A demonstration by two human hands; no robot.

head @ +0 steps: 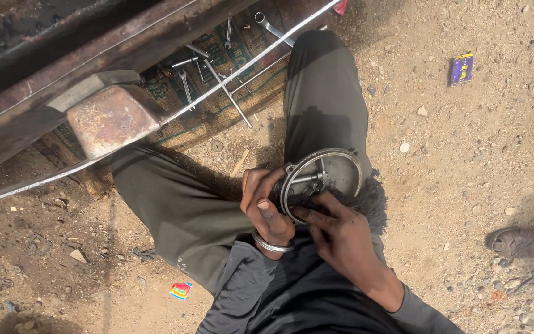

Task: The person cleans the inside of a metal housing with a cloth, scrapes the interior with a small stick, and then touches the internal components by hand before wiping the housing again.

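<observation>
Fitting work on a round grey metal housing with a bright rim (326, 176), resting on the right knee. Left hand (266, 207) clamps its near-left edge; right hand (335, 226) pinches inside its near rim. Next move likely needs steady fingertip pressure.

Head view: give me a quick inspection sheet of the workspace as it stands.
Surface: sandy ground with pebbles.
Job's things: round metal housing resting on the knee.
Clutter: wrenches on a woven sack; blue packet; small wrapper.
Grips: left hand holds the housing's rim; right hand fingers press its lower edge.
Cables: nothing seen.
Surroundings: rusty metal beam; another person's sandalled foot.
</observation>
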